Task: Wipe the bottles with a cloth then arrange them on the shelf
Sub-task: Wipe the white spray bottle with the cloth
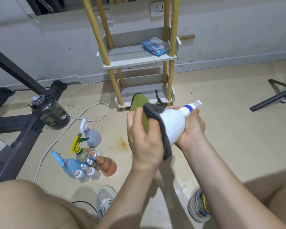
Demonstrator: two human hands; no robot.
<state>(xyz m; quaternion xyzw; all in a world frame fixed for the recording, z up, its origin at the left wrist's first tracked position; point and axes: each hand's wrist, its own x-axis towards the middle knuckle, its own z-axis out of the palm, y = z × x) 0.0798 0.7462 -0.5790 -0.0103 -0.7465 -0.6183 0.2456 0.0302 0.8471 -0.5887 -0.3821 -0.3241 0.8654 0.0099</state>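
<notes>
The beige floor [221, 113] spreads under both grips. Straight beyond them against the grey wall stands the shelf [139, 58], white boards on yellow posts; its lowest board is just past the left grip [144, 139]. A dark metal frame [23, 129] lies well off to the left, with a dark see-through jug [50, 111] beside it and a white cable [68, 128] looping past.

Between the grips is the white bottle [173, 124], tilted, its blue-collared white nozzle pointing up and away. The right grip [191, 128] is wrapped round its neck end from below. The left grip clutches a green and grey cloth [153, 109] and presses it on the bottle's near side; a grey fold hangs below.

Down and left of the left grip, a cluster stands on the floor: a lilac spray bottle [93, 136], a yellow-triggered bottle [79, 146], an orange bottle [107, 166], a blue bottle [71, 166] and small clear bottles [86, 172].

A blue wipes pack [155, 46] rests on the shelf's middle board; its print is too small to read.
</notes>
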